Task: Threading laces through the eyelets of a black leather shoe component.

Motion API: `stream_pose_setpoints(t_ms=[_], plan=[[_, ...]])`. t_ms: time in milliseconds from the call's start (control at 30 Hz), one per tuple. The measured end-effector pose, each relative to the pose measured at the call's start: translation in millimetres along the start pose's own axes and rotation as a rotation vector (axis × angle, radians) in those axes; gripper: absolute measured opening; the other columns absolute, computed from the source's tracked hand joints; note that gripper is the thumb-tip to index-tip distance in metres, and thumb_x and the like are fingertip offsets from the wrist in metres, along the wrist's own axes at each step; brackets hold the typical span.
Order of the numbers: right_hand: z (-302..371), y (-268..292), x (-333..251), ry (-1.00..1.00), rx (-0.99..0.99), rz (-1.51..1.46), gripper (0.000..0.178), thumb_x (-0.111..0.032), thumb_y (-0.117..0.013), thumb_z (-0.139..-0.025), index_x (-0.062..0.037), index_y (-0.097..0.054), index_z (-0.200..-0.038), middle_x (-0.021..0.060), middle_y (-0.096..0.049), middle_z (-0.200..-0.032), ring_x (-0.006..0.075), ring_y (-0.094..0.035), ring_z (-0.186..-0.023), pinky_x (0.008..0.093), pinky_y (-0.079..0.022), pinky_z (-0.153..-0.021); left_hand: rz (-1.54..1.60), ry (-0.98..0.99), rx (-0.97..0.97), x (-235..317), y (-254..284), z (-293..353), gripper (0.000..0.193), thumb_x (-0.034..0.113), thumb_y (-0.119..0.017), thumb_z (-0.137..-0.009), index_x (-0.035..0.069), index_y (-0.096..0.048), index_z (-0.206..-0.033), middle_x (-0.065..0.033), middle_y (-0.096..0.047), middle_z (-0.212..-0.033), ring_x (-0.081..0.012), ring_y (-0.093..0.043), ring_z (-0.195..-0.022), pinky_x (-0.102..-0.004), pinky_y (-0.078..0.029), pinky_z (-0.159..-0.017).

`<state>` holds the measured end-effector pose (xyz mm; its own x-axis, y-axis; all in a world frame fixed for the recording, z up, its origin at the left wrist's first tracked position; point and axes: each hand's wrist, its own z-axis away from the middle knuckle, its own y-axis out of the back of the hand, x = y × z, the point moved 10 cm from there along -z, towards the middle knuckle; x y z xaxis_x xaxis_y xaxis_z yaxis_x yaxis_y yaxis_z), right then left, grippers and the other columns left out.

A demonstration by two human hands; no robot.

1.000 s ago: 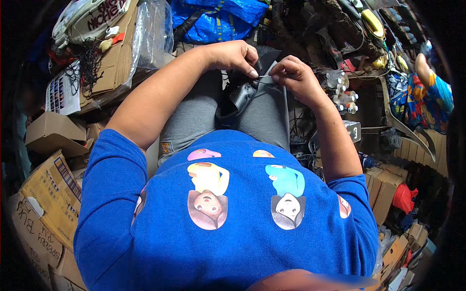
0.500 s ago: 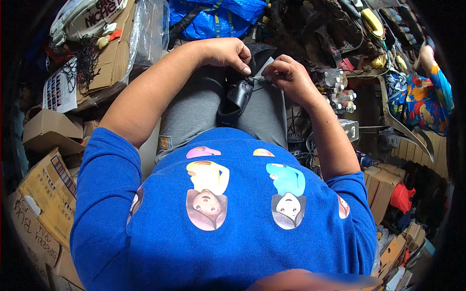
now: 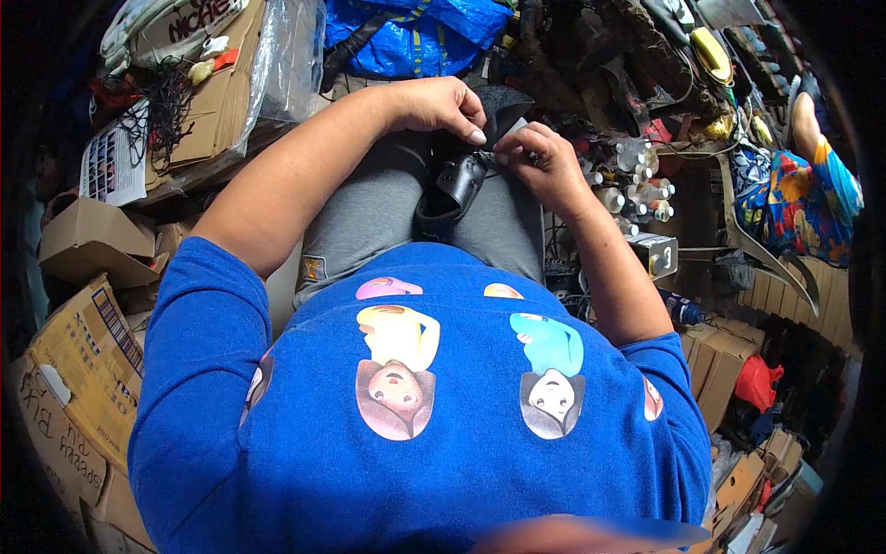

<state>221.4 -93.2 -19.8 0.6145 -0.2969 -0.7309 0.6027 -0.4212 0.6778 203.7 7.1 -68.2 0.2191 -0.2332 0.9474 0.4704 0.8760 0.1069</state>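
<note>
Between my thighs rests a black leather shoe point(image 3: 459, 185), its open heel end toward me. A dark rough-surfaced part point(image 3: 501, 102) spreads beyond it. My left hand point(image 3: 445, 109) reaches in over the shoe's far left side, fingers curled and thumb pointing down; whatever it grips is hidden. From the right, my right hand point(image 3: 544, 164) pinches at the shoe's lacing area. A thin pale strand point(image 3: 487, 150), perhaps a thread or lace, runs between the fingertips. A small white piece point(image 3: 520, 126) shows just behind the right fingers.
Flattened cardboard with black cords point(image 3: 166, 134) lies at the left, above an open cardboard box point(image 3: 97, 235). A blue bag point(image 3: 415, 42) stands ahead. Several small clear bottles point(image 3: 641, 185) and a metal can point(image 3: 655, 254) stand right. Another person's arm point(image 3: 806, 125) appears far right.
My right hand has moved left and slightly down, closer to my left hand. The strand between them looks shorter. At the far right, the other person's arm has shifted slightly.
</note>
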Motion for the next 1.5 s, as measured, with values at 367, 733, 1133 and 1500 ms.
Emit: stream_pose_setpoints(t_ms=[367,733,1133,1500], plan=[[16.7,-0.4,-7.4,0.01,0.092,0.016,0.024,-0.006,-0.071,-0.073,-0.0191,-0.071,-0.093,0.0056,-0.059,-0.079,0.0254,-0.058,-0.076,0.035,-0.047,-0.07,-0.051,-0.034,-0.074,5.9,-9.2,1.1,0.031,0.021,-0.07,-0.08,-0.001,-0.067,-0.1,-0.0002,-0.066,-0.085,-0.0087,-0.057,-0.08,-0.0258,-0.044,-0.079],[21.2,-1.6,-22.0,0.113,0.118,0.192,0.026,-0.007,-0.07,-0.071,-0.0208,-0.071,-0.093,0.0041,-0.059,-0.08,0.0243,-0.056,-0.077,0.0348,-0.045,-0.071,-0.208,0.011,-0.149,6.4,-10.3,7.6,0.034,0.021,-0.068,-0.081,-0.002,-0.065,-0.106,-0.0036,-0.067,-0.091,-0.0118,-0.058,-0.091,-0.0275,-0.043,-0.085],[11.2,-11.9,-78.7,0.248,-0.102,0.667,0.018,-0.008,-0.058,-0.074,-0.0143,-0.068,-0.088,0.0074,-0.056,-0.081,0.024,-0.057,-0.08,0.0353,-0.041,-0.077,-0.278,0.075,-0.272,8.8,-22.4,10.1,0.043,0.007,-0.061,-0.077,-0.003,-0.058,-0.118,-0.011,-0.064,-0.114,-0.015,-0.057,-0.106,-0.0292,-0.04,-0.096],[-3.4,-29.4,-75.6,0.242,-0.173,0.826,0.011,-0.008,-0.055,-0.075,-0.0058,-0.065,-0.077,0.0118,-0.059,-0.08,0.0276,-0.059,-0.082,0.0377,-0.043,-0.077,-0.453,-0.075,-0.073,34.1,-5.2,-17.0,0.028,0.001,-0.071,-0.069,0.004,-0.069,-0.096,-0.0074,-0.07,-0.089,-0.0173,-0.064,-0.082,-0.0311,-0.05,-0.076]])
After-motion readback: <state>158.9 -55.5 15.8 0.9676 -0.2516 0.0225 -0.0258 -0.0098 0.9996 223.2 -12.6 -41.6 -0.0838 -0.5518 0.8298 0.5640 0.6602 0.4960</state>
